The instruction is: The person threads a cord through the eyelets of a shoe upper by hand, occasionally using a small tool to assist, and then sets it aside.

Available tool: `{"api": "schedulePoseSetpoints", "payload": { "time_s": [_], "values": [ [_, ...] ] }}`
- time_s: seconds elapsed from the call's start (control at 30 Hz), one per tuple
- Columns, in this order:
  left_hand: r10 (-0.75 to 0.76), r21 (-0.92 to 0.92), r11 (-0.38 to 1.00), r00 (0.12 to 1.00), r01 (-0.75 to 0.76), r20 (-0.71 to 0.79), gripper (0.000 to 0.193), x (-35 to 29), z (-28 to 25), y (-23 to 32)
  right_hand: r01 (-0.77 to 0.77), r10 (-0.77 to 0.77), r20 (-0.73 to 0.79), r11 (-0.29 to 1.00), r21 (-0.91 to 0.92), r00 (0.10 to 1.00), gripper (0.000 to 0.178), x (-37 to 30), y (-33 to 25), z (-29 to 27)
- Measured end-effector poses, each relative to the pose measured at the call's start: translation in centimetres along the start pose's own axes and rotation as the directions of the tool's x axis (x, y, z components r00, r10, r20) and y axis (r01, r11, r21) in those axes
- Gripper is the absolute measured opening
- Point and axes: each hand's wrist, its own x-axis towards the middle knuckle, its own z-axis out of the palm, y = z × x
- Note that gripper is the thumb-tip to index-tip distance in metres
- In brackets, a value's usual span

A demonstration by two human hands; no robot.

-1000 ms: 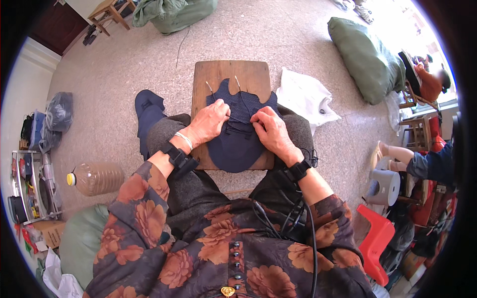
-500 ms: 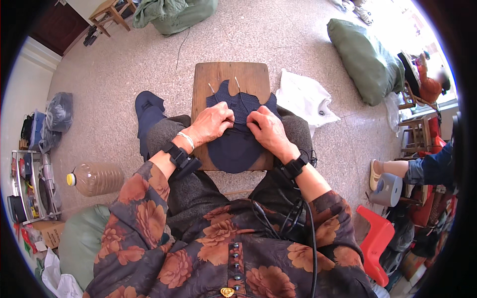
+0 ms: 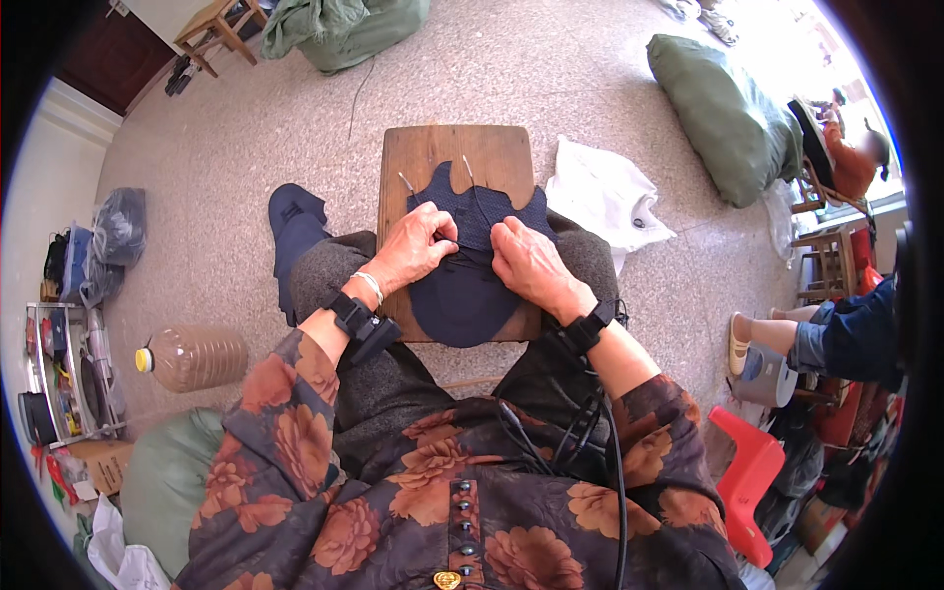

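A dark navy shoe upper (image 3: pixel 467 310), partly perforated, lies flat on a small wooden stool (image 3: pixel 403 157) between my knees. A thin dark lace (image 3: pixel 479 197) crosses it, and its two pale tips stick out beyond my fingers. My left hand (image 3: pixel 418 244) pinches the lace near the middle of the piece. Beside it, my right hand (image 3: pixel 531 261) has its fingers closed at the piece's right half, seemingly on the lace too; its fingertips are partly hidden. Another navy piece (image 3: pixel 295 221) hangs over my left knee.
A white bag (image 3: pixel 600 197) lies right of the stool. Large green sacks (image 3: pixel 723 123) stand farther off. On the left are a plastic jug (image 3: pixel 197 358) and a shelf rack (image 3: pixel 74 374). A red plastic stool (image 3: pixel 742 482) and another person's leg (image 3: pixel 772 334) are at right.
My left hand has shifted slightly left, and the left lace tip has swung left with it. My right hand has turned a little. The other person's legs at right have moved.
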Motion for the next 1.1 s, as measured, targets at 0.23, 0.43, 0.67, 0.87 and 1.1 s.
{"api": "schedulePoseSetpoints", "payload": {
  "time_s": [0.23,0.43,0.67,0.87,1.1],
  "values": [
    [-0.01,0.006,1.0,0.999,0.01,0.046,0.016,0.1,-0.2,1.2,-0.131,0.161,-0.101,0.959,0.251,0.982,0.006,0.4,1.7,-0.2],
    [0.005,-0.017,1.0,1.0,-0.005,0.018,0.02,-0.5,0.2,0.5,-0.329,0.326,0.155,0.944,-0.005,0.933,0.014,3.0,0.1,-1.3],
    [0.016,0.006,1.0,1.0,-0.016,-0.01,0.019,-0.9,0.3,0.7,-0.212,0.215,0.042,0.974,-0.076,0.976,0.024,1.5,0.8,0.6],
    [0.214,0.187,0.964,0.97,-0.19,-0.114,0.011,-1.9,-1.6,0.9,-0.203,0.206,-0.058,0.978,0.042,0.977,0.024,1.0,-0.4,-0.2],
    [0.421,0.232,0.905,0.837,-0.358,-0.349,0.015,-2.4,-1.0,3.8,-0.092,0.089,0.025,0.955,0.282,0.996,0.018,1.5,-3.3,0.7]
  ]
}}
